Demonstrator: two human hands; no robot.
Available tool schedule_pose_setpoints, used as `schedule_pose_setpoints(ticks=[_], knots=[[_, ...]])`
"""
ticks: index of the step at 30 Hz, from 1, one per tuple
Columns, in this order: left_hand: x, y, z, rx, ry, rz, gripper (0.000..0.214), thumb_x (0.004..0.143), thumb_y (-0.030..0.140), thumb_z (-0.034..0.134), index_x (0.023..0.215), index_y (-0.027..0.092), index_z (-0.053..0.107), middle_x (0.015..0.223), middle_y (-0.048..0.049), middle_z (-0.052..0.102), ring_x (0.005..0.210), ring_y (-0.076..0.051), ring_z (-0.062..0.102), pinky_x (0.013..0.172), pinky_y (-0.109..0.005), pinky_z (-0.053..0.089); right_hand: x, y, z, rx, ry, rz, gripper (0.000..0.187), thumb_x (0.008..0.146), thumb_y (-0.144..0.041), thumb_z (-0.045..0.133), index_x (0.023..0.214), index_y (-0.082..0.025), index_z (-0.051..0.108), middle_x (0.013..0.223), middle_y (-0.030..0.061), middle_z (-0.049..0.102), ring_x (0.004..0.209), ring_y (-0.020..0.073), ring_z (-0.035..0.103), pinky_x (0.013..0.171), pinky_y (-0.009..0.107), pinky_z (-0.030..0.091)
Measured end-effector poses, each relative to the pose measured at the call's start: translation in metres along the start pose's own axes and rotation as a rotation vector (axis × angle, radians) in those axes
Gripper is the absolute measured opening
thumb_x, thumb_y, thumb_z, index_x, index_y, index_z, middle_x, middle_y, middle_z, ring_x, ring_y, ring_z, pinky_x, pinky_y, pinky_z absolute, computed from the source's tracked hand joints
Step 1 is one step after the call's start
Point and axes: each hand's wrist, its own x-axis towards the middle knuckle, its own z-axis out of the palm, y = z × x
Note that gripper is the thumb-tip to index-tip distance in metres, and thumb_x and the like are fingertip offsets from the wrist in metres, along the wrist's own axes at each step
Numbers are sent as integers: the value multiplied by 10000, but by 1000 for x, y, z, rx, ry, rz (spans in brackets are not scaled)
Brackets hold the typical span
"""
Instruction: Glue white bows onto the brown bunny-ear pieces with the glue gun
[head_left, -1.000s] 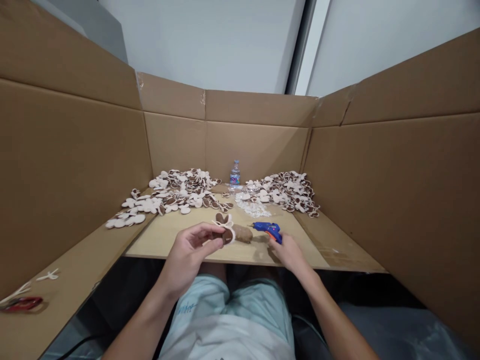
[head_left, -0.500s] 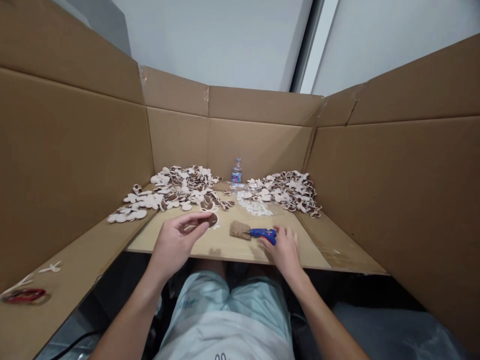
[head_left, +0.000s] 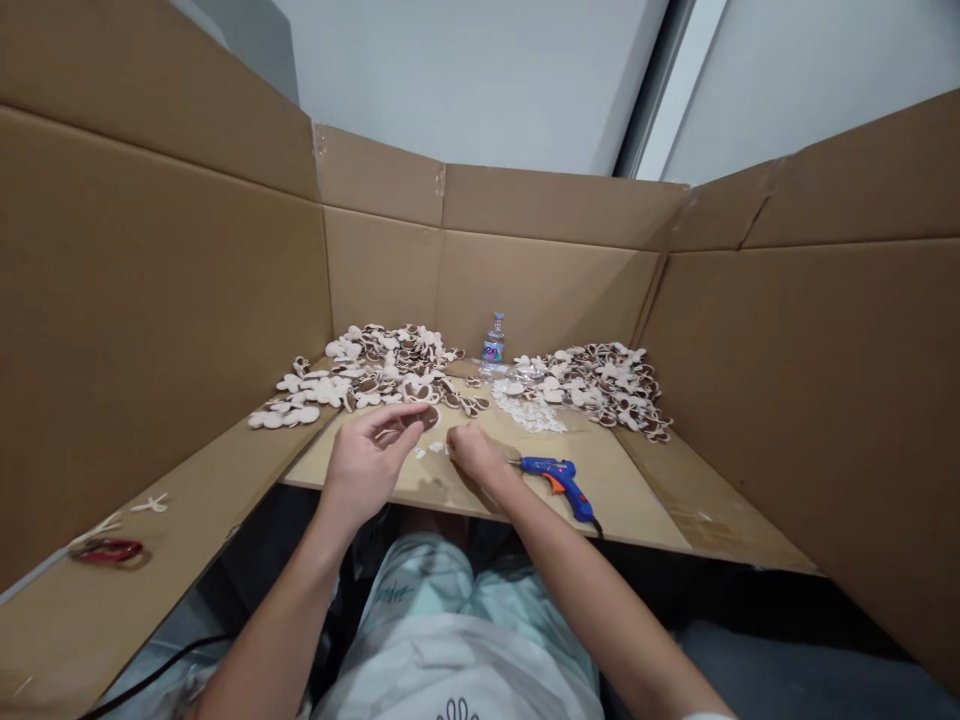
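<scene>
My left hand pinches a brown cut-out with a pale edge between thumb and fingers, just above the wooden board. To its right, my right hand is low over the board with its fingers closed; whatever they hold is hidden. Small white pieces lie on the board between the two hands. A blue glue gun with an orange trigger rests on its side to the right of my right forearm, nozzle pointing left.
Heaps of brown-and-white cut-outs lie at the back left and back right. Between them stand a water bottle and a spread of small white pieces. Red-handled snips lie far left. Cardboard walls enclose the board.
My right hand has let go of the glue gun, now lying on the board, and moved left to the small white pieces. My left hand still holds the cut-out. The view has shifted slightly.
</scene>
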Motion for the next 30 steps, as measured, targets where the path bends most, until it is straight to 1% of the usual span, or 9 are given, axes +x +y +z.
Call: schedule_pose_setpoints(ticks=[5, 9, 14, 16, 18, 21, 24, 27, 30], knots=[[-1, 1, -1, -11, -8, -1, 198, 763, 244, 704, 942, 168, 741, 961, -63, 773, 917, -202, 723, 861, -304, 568, 2, 6, 6, 87, 29, -36, 309, 926, -327, 571, 1194, -173, 574, 1212, 93, 595, 1016, 212, 616, 855, 416, 532], [0, 1, -1, -10, -12, 9, 177, 767, 238, 700, 926, 175, 743, 952, -53, 773, 908, -190, 724, 864, -288, 567, -4, 10, 5, 245, 106, -60, 285, 928, -332, 567, 1157, -165, 594, 1178, 80, 615, 973, 197, 628, 827, 396, 541], [1, -3, -1, 7, -29, 9, 179, 768, 241, 698, 929, 177, 742, 948, -50, 775, 904, -189, 724, 851, -281, 572, -11, 14, -4, 522, 239, -49, 143, 803, -281, 702, 845, -144, 710, 857, 82, 730, 803, 203, 682, 746, 331, 541], [2, -3, -1, 14, -28, 5, 189, 765, 244, 699, 937, 175, 741, 960, -54, 774, 910, -192, 724, 857, -288, 572, -14, 15, -9, 652, 273, -33, 156, 729, -291, 747, 757, -139, 725, 745, 94, 736, 699, 212, 692, 649, 308, 538], [2, -2, -1, 22, -18, -7, 196, 755, 240, 704, 935, 170, 741, 966, -59, 774, 914, -195, 724, 862, -293, 571, -21, 16, -14, 783, 283, -26, 233, 692, -351, 760, 757, -130, 732, 703, 97, 734, 623, 203, 687, 568, 294, 531], [2, -1, 2, 12, -15, -27, 193, 739, 232, 712, 916, 162, 739, 964, -66, 776, 911, -199, 726, 865, -303, 573, -39, 16, -22, 949, 289, -43, 332, 653, -420, 774, 806, -127, 745, 719, 99, 741, 617, 192, 684, 558, 291, 537], [-1, 0, 6, -15, -44, -23, 192, 731, 220, 719, 911, 158, 735, 944, -70, 777, 897, -202, 727, 843, -307, 581, -67, 13, -31, 1067, 329, -74, 351, 638, -436, 788, 817, -136, 758, 783, 100, 751, 686, 193, 687, 641, 317, 558], [-7, 1, 11, -28, -104, 4, 184, 745, 213, 714, 920, 161, 734, 929, -71, 775, 885, -201, 725, 820, -305, 586, -95, 7, -40, 1140, 415, -107, 268, 678, -398, 778, 810, -164, 764, 860, 84, 744, 787, 198, 681, 721, 334, 556], [-15, 5, 18, -17, -153, 45, 168, 776, 218, 690, 929, 170, 738, 943, -73, 768, 885, -201, 722, 837, -316, 582, -121, -4, -50, 1138, 600, -208, 103, 742, -293, 753, 793, -204, 759, 848, 50, 707, 807, 178, 656, 699, 299, 539]])
